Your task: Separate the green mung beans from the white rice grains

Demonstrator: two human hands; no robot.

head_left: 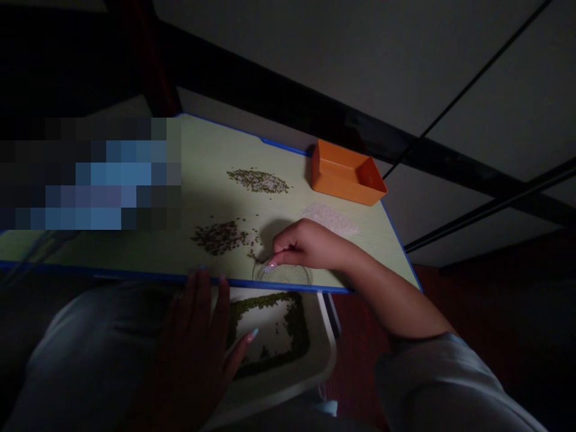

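My right hand (299, 243) is closed in a pinch, its fingertips over a clear shallow dish (294, 277) at the table's near edge. Whatever the fingertips hold, if anything, is too small to make out. A loose pile of dark brown-looking beans or seeds (220, 237) lies left of that hand. My left hand (198, 336) is open, fingers spread, with its fingertips at the table's blue edge. Partly behind its thumb is a white tub (326, 363) below the tabletop, with small green beans (299, 327) heaped around its inner sides.
An orange box (348, 189) stands at the table's (202, 141) far right corner. Before it lies a pale, rice-like pile (332, 217). Farther left is a pile of green and pale grains (258, 180). A pixelated patch hides the table's left side. Cabinets rise behind.
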